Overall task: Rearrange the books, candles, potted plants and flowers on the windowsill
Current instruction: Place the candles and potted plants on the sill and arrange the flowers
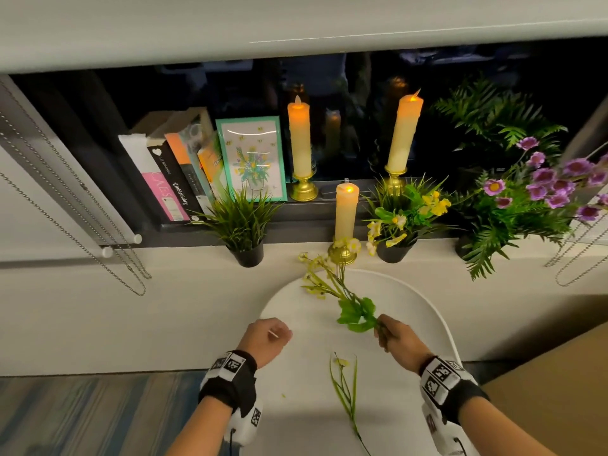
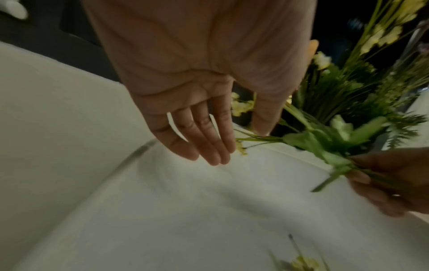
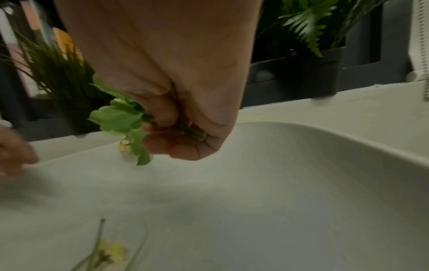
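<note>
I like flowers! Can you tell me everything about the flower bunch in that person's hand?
The flower sprig looks artificial: thin green stems, small pale yellow blossoms at the far end, broad bright green leaves near the grip. The right hand curls around its stem base, holding it tilted above the white tray, blossoms pointing toward the candle's gold holder. The left hand isn't touching it.

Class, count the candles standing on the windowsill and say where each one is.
3. A back left candle beside the framed picture, a back right candle behind the yellow-flowered pot, and a front candle between the two small pots. Reflections in the glass don't count.
</note>
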`<state>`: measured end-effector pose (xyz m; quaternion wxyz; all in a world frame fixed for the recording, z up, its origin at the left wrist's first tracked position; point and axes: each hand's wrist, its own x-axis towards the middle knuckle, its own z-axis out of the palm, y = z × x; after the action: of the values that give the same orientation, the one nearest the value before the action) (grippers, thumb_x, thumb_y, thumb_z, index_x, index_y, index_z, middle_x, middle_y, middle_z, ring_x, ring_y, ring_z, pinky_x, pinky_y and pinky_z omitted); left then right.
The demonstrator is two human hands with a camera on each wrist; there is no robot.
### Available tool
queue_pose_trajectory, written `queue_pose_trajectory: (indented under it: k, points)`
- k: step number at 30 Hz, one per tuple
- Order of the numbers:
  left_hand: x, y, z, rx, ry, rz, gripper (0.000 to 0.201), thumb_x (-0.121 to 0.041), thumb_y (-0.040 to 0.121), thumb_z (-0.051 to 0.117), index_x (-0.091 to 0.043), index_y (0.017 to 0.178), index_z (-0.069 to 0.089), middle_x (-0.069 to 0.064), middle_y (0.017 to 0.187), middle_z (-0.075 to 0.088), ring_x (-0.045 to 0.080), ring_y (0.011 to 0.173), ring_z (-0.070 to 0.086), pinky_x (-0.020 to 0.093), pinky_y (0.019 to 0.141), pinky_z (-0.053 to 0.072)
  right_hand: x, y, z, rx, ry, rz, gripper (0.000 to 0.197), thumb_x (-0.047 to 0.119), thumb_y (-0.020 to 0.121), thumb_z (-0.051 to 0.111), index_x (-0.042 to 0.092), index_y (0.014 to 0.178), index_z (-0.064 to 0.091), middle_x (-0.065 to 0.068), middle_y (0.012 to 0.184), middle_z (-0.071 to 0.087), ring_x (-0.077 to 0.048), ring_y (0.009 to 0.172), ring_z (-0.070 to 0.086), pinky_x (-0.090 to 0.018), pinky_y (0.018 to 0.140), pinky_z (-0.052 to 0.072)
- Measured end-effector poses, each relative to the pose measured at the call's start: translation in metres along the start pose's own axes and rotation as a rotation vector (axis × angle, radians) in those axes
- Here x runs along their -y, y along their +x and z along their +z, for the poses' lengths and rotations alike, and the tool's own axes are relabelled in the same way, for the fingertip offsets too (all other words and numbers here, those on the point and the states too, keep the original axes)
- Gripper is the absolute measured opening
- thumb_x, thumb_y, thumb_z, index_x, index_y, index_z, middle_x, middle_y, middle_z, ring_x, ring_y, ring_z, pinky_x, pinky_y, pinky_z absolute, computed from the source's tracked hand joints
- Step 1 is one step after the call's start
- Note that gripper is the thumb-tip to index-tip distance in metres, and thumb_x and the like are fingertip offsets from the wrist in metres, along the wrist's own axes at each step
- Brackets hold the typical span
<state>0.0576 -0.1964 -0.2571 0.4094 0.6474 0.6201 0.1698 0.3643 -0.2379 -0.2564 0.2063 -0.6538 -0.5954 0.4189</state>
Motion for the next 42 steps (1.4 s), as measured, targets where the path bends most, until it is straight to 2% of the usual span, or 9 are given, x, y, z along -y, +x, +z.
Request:
queue_pose_trajectory:
  k: [4,9,17,23,27,31,34,39,42]
  points:
    - [-0.037,-0.002,0.013,0.21,-0.107,0.034,0.029,-0.042,0.076,0.074,-0.026,0.097,0.063,-0.004,0.092,0.066,0.007,0.076,0.06,0.015,0.068,0.046,0.026,0.001,0.03,0.067,0.094,-0.09,0.023,-0.007,0.086,0.033,0.005,0.087,0.053,0.003,0.071,0.051,-0.012,0.064,0.044,-0.026,0.061,0.038]
    - [-0.059,0.0,0.022,0.208,-0.146,0.121,0.035,-0.051,0.076,0.068,-0.022,0.097,0.069,-0.008,0.096,0.07,0.005,0.087,0.063,0.024,0.081,0.05,0.043,-0.006,0.048,0.124,0.075,-0.204,0.04,-0.012,0.083,0.032,0.025,0.074,0.047,0.008,0.061,0.043,-0.006,0.058,0.039,-0.02,0.059,0.036]
    - [-0.065,-0.004,0.025,0.072,-0.275,0.183,0.018,-0.024,0.075,0.076,-0.024,0.088,0.064,-0.004,0.087,0.068,0.007,0.079,0.061,0.021,0.074,0.047,0.049,-0.01,0.045,0.165,-0.02,-0.269,0.023,0.01,0.085,0.031,0.019,0.082,0.052,-0.005,0.08,0.06,-0.008,0.068,0.05,-0.029,0.074,0.047]
    - [-0.074,-0.006,0.011,0.095,-0.317,0.237,0.028,-0.01,0.073,0.071,-0.025,0.095,0.063,0.005,0.092,0.068,0.018,0.089,0.065,0.028,0.084,0.053,0.063,-0.01,0.046,0.219,-0.04,-0.264,0.031,0.0,0.094,0.032,0.023,0.094,0.053,-0.002,0.093,0.062,-0.007,0.075,0.053,-0.012,0.074,0.044]
    - [-0.079,-0.01,0.004,0.095,-0.336,0.284,0.025,-0.001,0.069,0.065,-0.02,0.085,0.064,0.007,0.076,0.067,0.02,0.075,0.065,0.035,0.078,0.054,0.08,-0.011,0.05,0.25,0.004,-0.284,0.023,0.01,0.099,0.034,0.028,0.096,0.048,0.011,0.085,0.058,-0.005,0.072,0.051,-0.011,0.071,0.042]
    - [-0.073,-0.011,-0.006,0.066,-0.343,0.273,0.026,-0.017,0.071,0.077,-0.02,0.094,0.066,0.001,0.091,0.07,0.015,0.085,0.066,0.029,0.08,0.054,0.091,-0.012,0.049,0.137,0.142,-0.312,0.032,0.0,0.095,0.034,0.024,0.082,0.05,0.005,0.067,0.051,-0.005,0.062,0.046,-0.02,0.065,0.04]
    - [-0.072,-0.012,-0.011,0.107,-0.295,0.266,0.026,-0.023,0.075,0.078,-0.015,0.098,0.069,-0.004,0.082,0.067,0.007,0.07,0.058,0.026,0.074,0.051,0.099,-0.009,0.047,-0.01,0.124,-0.33,0.036,-0.006,0.091,0.035,0.023,0.071,0.045,0.006,0.063,0.044,-0.003,0.059,0.04,-0.02,0.062,0.033]
    - [-0.077,-0.015,-0.019,0.043,-0.353,0.28,0.006,-0.01,0.086,0.065,-0.008,0.09,0.069,0.012,0.077,0.068,0.014,0.065,0.061,0.031,0.07,0.053,0.115,-0.007,0.036,-0.133,0.065,-0.414,0.025,0.0,0.091,0.036,0.018,0.085,0.051,0.009,0.062,0.044,-0.005,0.06,0.042,-0.019,0.058,0.032]
    - [-0.08,-0.014,-0.025,-0.07,-0.324,0.288,0.007,-0.01,0.088,0.063,-0.011,0.082,0.066,0.0,0.062,0.06,0.005,0.052,0.054,0.023,0.061,0.049,0.121,-0.008,0.032,-0.185,0.049,-0.447,0.027,0.001,0.095,0.038,0.024,0.085,0.05,0.011,0.062,0.044,-0.004,0.059,0.042,-0.016,0.057,0.031]
